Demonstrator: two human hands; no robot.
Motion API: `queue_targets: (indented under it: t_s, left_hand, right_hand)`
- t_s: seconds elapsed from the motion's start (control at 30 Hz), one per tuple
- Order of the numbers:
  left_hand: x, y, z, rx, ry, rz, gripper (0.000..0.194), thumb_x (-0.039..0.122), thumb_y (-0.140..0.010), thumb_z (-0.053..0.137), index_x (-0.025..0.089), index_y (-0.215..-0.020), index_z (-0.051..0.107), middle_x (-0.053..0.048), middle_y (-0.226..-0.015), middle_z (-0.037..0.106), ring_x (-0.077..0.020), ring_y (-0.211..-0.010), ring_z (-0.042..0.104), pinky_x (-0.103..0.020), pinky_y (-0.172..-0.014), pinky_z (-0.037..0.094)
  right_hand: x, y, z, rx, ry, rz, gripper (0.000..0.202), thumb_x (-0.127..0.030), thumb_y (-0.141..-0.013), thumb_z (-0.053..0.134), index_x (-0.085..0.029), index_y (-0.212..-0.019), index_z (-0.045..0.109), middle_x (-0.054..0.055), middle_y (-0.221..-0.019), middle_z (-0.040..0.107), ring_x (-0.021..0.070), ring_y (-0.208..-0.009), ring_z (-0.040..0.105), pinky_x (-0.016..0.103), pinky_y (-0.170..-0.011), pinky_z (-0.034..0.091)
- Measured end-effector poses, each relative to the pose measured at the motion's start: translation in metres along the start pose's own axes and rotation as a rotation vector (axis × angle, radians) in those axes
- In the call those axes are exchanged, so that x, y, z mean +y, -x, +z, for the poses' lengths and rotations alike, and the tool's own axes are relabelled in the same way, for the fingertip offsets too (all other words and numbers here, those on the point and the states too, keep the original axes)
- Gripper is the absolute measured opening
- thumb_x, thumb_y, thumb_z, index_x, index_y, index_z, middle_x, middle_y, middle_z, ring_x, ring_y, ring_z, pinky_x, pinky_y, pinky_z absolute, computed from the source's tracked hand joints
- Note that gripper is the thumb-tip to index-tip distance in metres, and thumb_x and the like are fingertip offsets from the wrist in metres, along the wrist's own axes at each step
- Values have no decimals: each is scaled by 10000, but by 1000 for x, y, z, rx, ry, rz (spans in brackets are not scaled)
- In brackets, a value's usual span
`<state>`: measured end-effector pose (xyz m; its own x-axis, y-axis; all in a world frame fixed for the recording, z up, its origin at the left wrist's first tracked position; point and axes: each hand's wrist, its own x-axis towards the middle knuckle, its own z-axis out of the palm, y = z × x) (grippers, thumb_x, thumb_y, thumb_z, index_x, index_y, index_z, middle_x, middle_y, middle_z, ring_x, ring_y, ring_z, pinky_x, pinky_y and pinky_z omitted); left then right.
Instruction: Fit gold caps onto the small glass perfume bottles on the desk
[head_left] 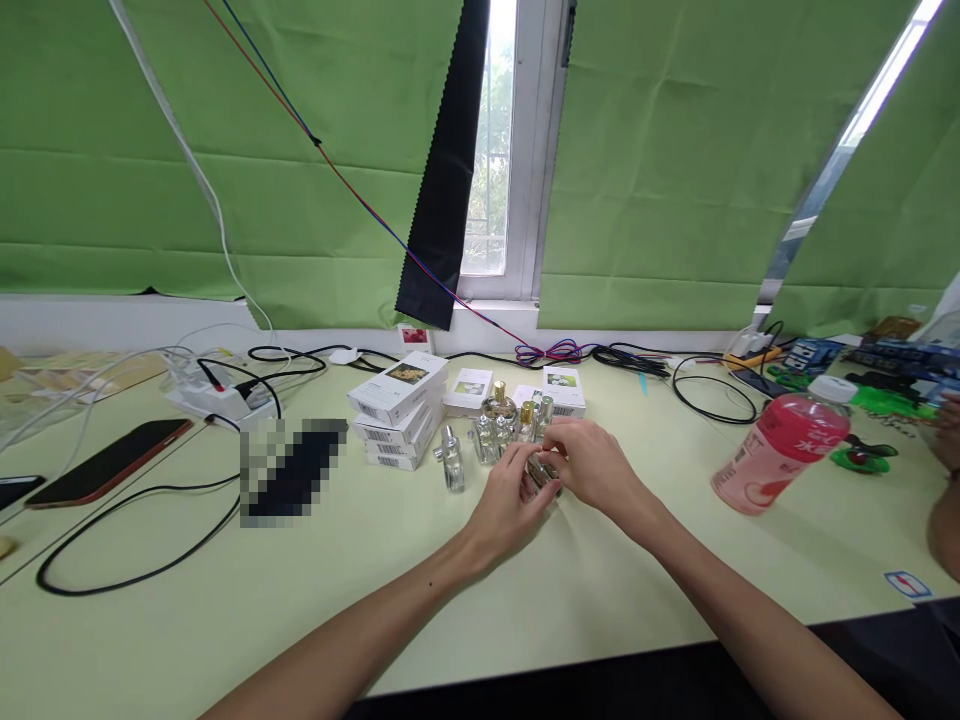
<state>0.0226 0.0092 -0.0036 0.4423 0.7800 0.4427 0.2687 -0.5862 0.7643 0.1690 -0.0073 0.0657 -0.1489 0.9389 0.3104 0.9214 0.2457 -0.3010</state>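
My left hand is closed round a small clear glass perfume bottle, low over the table. From the other side, my right hand pinches at the top of the same bottle, and its fingers hide the detail there. Several glass bottles stand just beyond my hands, among them a round one with a gold cap. A slim bottle with a silver top stands apart to the left of my left hand.
Left of the bottles rises a stack of white boxes, with more white boxes behind. A pink drink bottle stands at right. Phones, a power strip and cables lie left. Another person's arm shows at the right edge.
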Motion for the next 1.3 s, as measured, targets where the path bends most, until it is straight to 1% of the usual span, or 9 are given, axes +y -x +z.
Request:
queue_targets:
  t_s: [0.17,0.5,0.67,0.83,0.9,0.97,1.03,1.1,1.3]
  left_hand:
    - [0,0,0,-1,2,1,244,284,-901,574,226,-1136,549,-45,-1094,561,-107,-689,539,-256,-601,483]
    - [-2,1,1,12,-21,1,214,269,-902,567,228,-1112,553,-46,-1110,573,-134,-780,585,-274,-654,504]
    - [-1,0,0,19,-18,9,226,260,-900,568,224,-1123,562,-52,-1103,578,-142,-797,593,-273,-653,506]
    - [-2,1,1,31,-20,3,266,287,-888,591,227,-1146,567,-61,-1136,575,-131,-760,587,-274,-644,506]
    - [-2,1,1,31,-26,3,262,286,-887,592,230,-1141,565,-56,-1126,577,-124,-735,576,-274,-639,504]
    - [-2,1,1,26,-26,0,239,287,-890,588,234,-1123,566,-44,-1100,578,-110,-687,554,-272,-629,502]
    - [-2,2,1,15,-16,-12,232,291,-893,588,237,-1117,564,-36,-1089,573,-94,-641,532,-268,-614,501]
    - [-2,2,0,4,-4,-25,241,296,-894,590,238,-1126,560,-35,-1092,567,-86,-624,525,-262,-601,499]
    - [-2,1,0,8,-16,-19,254,302,-892,598,242,-1135,557,-37,-1113,567,-108,-699,553,-262,-623,497]
  right_hand:
    - [-4,1,0,0,42,29,209,-137,-841,639,-187,-667,537,-21,-758,590,116,-658,507,239,-531,239]
    - [-6,2,4,-3,126,44,175,-205,-913,570,-196,-739,554,4,-828,623,133,-679,562,257,-533,242]
    - [-6,3,1,-18,133,51,113,-245,-886,634,-209,-788,594,3,-850,619,137,-706,570,251,-542,262]
    - [-5,4,-10,-24,127,74,94,-295,-843,706,-229,-896,663,2,-896,616,140,-725,579,246,-556,291]
    - [-3,4,-13,-32,84,55,123,-306,-857,693,-242,-962,687,8,-925,620,140,-746,589,243,-578,321]
    - [-2,4,-14,-37,42,31,127,-295,-901,636,-246,-997,702,18,-939,624,141,-763,595,242,-602,346]
    - [-1,3,-12,-39,20,22,153,-265,-937,569,-237,-969,716,26,-917,623,145,-771,593,241,-609,352]
    - [1,2,-9,-44,2,14,193,-231,-947,533,-220,-898,719,28,-876,616,147,-770,585,238,-604,350]
    - [7,-3,1,-23,-88,-41,212,-163,-910,546,-176,-717,632,4,-771,587,130,-727,548,230,-645,365]
